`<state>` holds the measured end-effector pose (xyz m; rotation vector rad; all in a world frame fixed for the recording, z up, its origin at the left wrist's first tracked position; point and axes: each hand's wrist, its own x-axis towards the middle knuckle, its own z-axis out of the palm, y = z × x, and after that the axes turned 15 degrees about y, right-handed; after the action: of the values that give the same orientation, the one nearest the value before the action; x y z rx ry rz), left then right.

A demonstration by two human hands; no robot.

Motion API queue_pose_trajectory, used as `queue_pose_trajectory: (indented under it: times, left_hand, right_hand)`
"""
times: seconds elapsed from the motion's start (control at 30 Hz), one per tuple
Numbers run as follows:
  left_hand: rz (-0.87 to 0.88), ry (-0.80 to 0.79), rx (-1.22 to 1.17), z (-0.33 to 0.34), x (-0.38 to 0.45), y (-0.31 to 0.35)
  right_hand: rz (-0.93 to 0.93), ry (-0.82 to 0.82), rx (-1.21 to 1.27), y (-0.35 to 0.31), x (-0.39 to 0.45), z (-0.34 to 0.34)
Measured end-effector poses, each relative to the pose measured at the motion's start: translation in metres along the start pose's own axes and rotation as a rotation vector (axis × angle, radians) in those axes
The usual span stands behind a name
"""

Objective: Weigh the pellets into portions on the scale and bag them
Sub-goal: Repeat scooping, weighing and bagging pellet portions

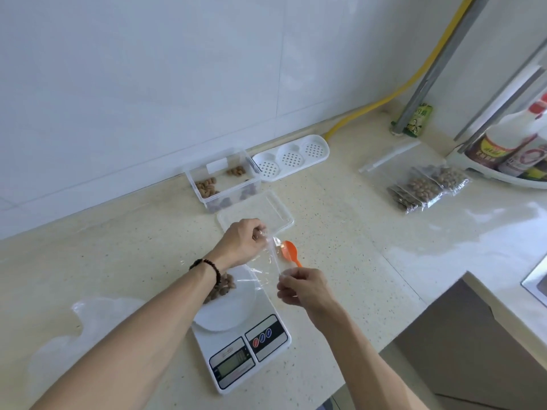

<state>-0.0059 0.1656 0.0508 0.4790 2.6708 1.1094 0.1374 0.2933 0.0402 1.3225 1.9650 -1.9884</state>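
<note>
— What are your hands doing?

— Your left hand (pixel 241 242) pinches one end of a clear bag (pixel 268 263) at its top edge, and your right hand (pixel 302 288) pinches the other end, so the bag hangs stretched between them above the scale (pixel 245 347).

— And the pellets?

— A small heap (pixel 223 288) lies on the white plate (pixel 228 309) that sits on the scale, partly behind your left wrist. More lie in the clear box (pixel 223 180) by the wall. Filled bags (pixel 426 187) lie on the counter (pixel 340 232) well to your right. An orange spoon (pixel 290 251) rests just beyond the bag, beside a clear lid (pixel 281 214).
</note>
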Motion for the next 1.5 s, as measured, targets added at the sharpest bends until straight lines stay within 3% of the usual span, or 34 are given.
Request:
queue_pose_trajectory:
  times: [0.33, 0.77, 1.03, 1.2, 1.4, 1.5]
  left_hand:
    - [-0.111, 0.203, -0.459, -0.107, -0.018, 0.022]
    - [-0.043, 0.433, -0.477, -0.137, -0.043, 0.042]
    - [0.015, 0.418, -0.588, -0.134, -0.048, 0.05]
    - [0.036, 0.42, -0.611, -0.134, -0.048, 0.051]
    - [0.036, 0.401, -0.696, -0.135, -0.05, 0.057]
    - [0.052, 0.403, -0.68, -0.132, -0.049, 0.058]
  right_hand:
    - [-0.314, -0.036, 0.008, -0.07, -0.021, 0.03]
    - [-0.558, -0.085, -0.016, -0.115, -0.048, 0.036]
    - [-0.583, 0.004, 0.054, -0.124, -0.048, 0.033]
    - [-0.608, -0.095, 0.088, -0.129, -0.049, 0.029]
    - [-0.634, -0.037, 0.109, -0.135, -0.05, 0.028]
    - [-0.611, -0.085, 0.071, -0.143, -0.052, 0.026]
